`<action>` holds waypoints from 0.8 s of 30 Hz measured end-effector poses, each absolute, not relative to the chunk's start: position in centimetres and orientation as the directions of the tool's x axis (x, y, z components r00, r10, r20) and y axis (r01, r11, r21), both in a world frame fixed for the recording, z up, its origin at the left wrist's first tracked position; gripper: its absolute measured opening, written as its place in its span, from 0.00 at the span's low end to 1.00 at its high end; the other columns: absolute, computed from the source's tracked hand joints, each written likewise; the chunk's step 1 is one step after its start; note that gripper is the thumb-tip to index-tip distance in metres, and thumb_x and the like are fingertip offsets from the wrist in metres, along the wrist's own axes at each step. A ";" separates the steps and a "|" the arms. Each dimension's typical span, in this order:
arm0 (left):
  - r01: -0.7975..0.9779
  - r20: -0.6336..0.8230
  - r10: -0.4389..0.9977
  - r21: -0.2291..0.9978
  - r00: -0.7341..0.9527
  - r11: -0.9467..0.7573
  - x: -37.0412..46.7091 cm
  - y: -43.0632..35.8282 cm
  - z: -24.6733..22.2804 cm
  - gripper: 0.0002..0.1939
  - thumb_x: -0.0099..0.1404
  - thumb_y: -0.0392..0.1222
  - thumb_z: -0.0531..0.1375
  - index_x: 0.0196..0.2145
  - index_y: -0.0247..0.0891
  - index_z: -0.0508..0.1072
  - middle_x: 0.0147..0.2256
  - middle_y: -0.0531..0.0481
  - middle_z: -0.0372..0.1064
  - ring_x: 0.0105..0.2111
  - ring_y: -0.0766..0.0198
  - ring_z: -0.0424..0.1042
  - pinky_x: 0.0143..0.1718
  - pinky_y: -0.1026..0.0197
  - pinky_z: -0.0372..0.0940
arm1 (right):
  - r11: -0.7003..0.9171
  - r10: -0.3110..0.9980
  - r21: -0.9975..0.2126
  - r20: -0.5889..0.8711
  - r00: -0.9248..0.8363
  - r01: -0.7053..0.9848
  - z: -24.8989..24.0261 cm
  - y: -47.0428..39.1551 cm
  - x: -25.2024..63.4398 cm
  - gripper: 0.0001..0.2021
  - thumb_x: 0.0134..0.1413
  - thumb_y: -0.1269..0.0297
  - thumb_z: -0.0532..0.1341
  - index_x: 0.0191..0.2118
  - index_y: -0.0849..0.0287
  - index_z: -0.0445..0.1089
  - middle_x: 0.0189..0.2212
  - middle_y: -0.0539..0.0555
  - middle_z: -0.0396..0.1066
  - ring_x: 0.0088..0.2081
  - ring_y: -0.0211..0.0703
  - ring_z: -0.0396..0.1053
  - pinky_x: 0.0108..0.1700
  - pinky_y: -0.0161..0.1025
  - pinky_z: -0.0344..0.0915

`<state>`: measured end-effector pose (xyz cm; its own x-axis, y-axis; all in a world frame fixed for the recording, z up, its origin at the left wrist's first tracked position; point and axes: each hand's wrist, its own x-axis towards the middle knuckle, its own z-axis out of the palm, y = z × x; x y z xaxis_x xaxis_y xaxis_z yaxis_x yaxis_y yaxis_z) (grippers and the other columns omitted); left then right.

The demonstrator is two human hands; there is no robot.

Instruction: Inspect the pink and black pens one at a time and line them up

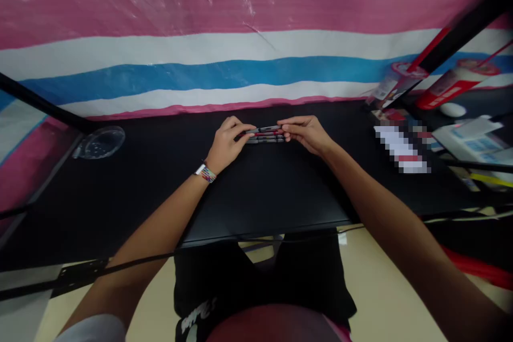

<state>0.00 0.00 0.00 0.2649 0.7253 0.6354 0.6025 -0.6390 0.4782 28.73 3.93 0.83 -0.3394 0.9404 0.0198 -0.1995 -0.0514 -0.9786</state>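
Near the back middle of the black table, several pens lie side by side, left to right across my view. My left hand, with a woven bracelet at its wrist, pinches the left end of the uppermost pen, which is greyish. The other end of that pen is between the fingertips of my right hand. Just below it are a red pen and a grey pen, close together. The fingertips partly hide the pen ends.
A clear plastic lid or dish lies on the black table at left. Two cups with straws, a white rounded object and packets stand at right. Behind hangs a striped plastic sheet. A cable runs along the front edge.
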 end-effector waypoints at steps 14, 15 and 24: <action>0.427 0.523 0.847 0.747 0.094 -0.509 0.2 0.4 -0.3 0.10 0.77 0.48 0.67 0.38 0.42 0.81 0.35 0.51 0.81 0.36 0.61 0.79 0.45 0.57 0.73 | -0.021 0.946 -0.974 0.053 -0.321 -0.224 -0.2 4.3 28.7 0.19 0.45 0.54 0.86 0.42 0.55 0.89 0.36 0.54 0.85 0.31 0.39 0.77 0.42 0.44 0.82; 0.420 0.502 0.859 0.762 0.097 -0.493 0.1 0.4 -0.4 0.16 0.80 0.50 0.64 0.33 0.41 0.79 0.32 0.51 0.80 0.34 0.61 0.78 0.43 0.57 0.73 | -0.022 0.944 -0.974 0.054 -0.326 -0.225 -0.3 4.4 28.7 0.19 0.46 0.54 0.86 0.42 0.55 0.89 0.35 0.54 0.85 0.31 0.39 0.77 0.42 0.44 0.83; 0.306 0.458 0.885 0.835 0.077 -0.458 -0.1 0.8 -0.7 0.16 0.78 0.53 0.65 0.36 0.42 0.81 0.31 0.51 0.78 0.33 0.62 0.78 0.42 0.58 0.72 | -0.020 0.946 -0.969 0.061 -0.318 -0.245 -0.3 4.5 28.7 0.19 0.45 0.55 0.86 0.42 0.55 0.89 0.36 0.54 0.85 0.30 0.38 0.75 0.40 0.42 0.82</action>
<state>-0.12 0.80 -0.68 0.0771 0.8855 0.4582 0.3056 -0.4585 0.8345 28.72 4.54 -0.29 -0.3181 0.9461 0.0612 -0.2452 -0.0198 -0.9693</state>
